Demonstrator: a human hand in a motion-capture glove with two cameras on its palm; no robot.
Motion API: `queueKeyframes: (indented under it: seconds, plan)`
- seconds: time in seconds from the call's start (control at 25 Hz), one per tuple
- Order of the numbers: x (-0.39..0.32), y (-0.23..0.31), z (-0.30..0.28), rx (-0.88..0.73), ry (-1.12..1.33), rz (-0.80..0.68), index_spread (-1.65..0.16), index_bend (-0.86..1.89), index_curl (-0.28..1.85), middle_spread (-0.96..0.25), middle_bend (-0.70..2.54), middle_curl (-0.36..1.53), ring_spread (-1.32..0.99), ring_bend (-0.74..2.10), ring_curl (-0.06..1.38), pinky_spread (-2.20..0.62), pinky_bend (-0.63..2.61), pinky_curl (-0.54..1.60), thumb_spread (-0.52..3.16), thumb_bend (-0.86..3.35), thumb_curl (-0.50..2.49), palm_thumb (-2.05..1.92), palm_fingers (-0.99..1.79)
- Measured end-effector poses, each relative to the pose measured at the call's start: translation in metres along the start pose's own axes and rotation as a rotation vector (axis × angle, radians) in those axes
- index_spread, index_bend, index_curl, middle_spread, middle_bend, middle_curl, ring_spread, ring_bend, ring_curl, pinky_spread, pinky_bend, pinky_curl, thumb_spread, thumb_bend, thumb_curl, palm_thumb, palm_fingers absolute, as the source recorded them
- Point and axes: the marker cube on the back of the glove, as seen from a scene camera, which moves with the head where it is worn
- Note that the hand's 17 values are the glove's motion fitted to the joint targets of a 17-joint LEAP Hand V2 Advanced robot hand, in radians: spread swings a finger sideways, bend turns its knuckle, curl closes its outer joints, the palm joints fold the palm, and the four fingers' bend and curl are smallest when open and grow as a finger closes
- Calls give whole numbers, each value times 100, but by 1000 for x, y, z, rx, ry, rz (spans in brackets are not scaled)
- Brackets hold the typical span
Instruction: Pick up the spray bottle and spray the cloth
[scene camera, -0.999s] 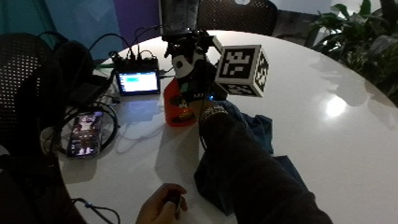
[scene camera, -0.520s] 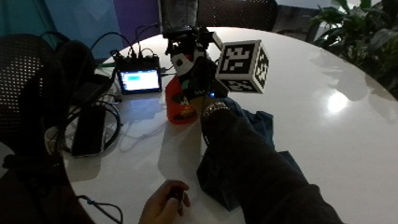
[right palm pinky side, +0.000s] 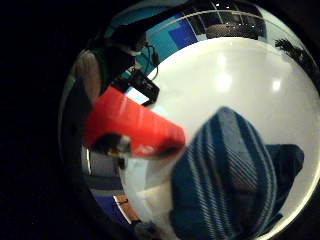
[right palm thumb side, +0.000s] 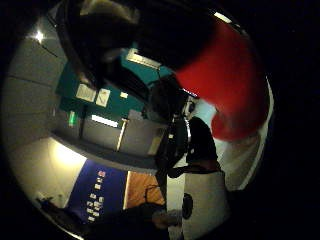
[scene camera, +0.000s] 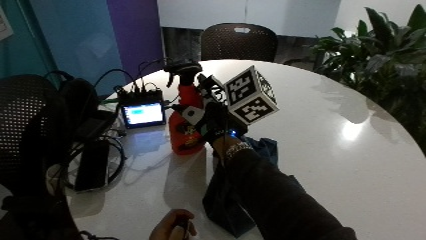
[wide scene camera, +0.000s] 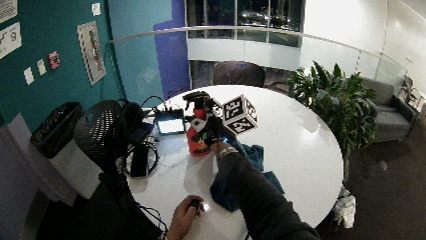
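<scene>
On the round white table, toward its left edge: red spray bottle upright, base apparently on the tabletop, black trigger head on top. Gloved right hand wraps the bottle's body from the right side, fingers curled round it at mid-height; forearm in a dark sleeve runs back to the near edge. Blue striped cloth lies crumpled on the table just right of and nearer than the bottle, partly under the forearm; whether it touches the bottle's base cannot be told. In the little-finger palm view the bottle sits close to the palm, with the cloth just beside it on the white surface. Thumb-side palm view: red bottle wall close to the palm. Bare left hand at the near edge, curled round a small dark object. Small lit screen behind the bottle, with cables, toward the far-left edge.
</scene>
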Motion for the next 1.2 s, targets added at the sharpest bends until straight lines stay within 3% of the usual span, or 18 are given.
queueKeyframes:
  seconds: [0.44, 0.92, 1.2]
  plan:
    - [-25, 72, -49, -266, 253, -258, -41, 15, 30, -8, 32, 39, -7, 41, 33, 22, 43, 38, 106, -7, 46, 61, 25]
    - [-72, 197, -96, -455, 399, -556, -45, 17, 30, -5, 26, 36, -5, 36, 30, 26, 33, 33, 110, -5, 37, 44, 34]
    - [-77, 229, -97, -542, 504, -655, -46, 16, 29, -5, 26, 36, -5, 32, 29, 27, 28, 33, 110, -3, 35, 41, 33]
